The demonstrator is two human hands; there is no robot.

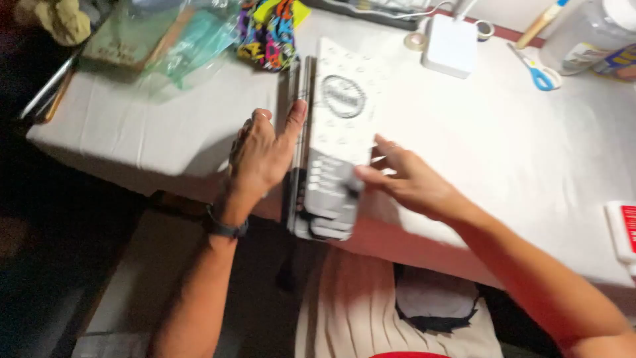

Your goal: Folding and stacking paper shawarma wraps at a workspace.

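A long, flat white and grey package (334,126) with a round emblem lies on the white table (497,146), its near end hanging over the table's front edge. My left hand (262,149) presses flat against the package's left side, fingers together and pointing away from me. My right hand (401,176) rests on its right side, thumb on the lower grey part and fingers spread along the edge. A dark band circles my left wrist.
A white box (452,45) with a cable, tape rolls (416,41), blue-handled scissors (535,69) and a clear jar (593,33) sit at the back right. Colourful fabric (268,33) and plastic-wrapped items (165,43) lie at the back left. A red and white object (624,232) lies at the right edge.
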